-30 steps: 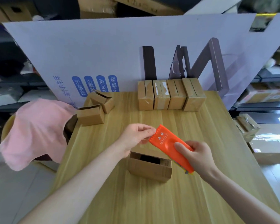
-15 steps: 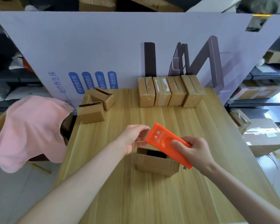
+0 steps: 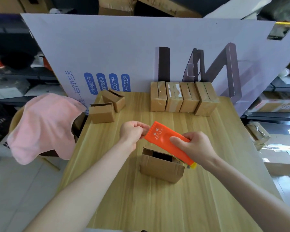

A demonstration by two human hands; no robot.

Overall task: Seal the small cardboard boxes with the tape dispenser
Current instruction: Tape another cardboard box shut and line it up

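Note:
My right hand [image 3: 195, 148] grips an orange tape dispenser [image 3: 161, 137] and holds it tilted above a small cardboard box [image 3: 160, 166] whose top is open. My left hand [image 3: 132, 131] pinches at the dispenser's toothed front edge, where the tape end comes out; the tape itself is too thin to make out. The open box stands on the wooden table [image 3: 141, 198], just below both hands. Two more open boxes [image 3: 102, 111] sit at the far left, and a row of several taped boxes [image 3: 182, 97] lines the back.
A large printed cardboard panel [image 3: 124, 56] stands upright behind the table. A pink cloth [image 3: 42, 126] hangs over a chair at the left edge. Shelves and cartons [image 3: 281, 153] crowd the right side.
My hands and the dispenser have stayed together over the open box. The view has shifted slightly, and my left fingers have closed tighter at the dispenser's front edge.

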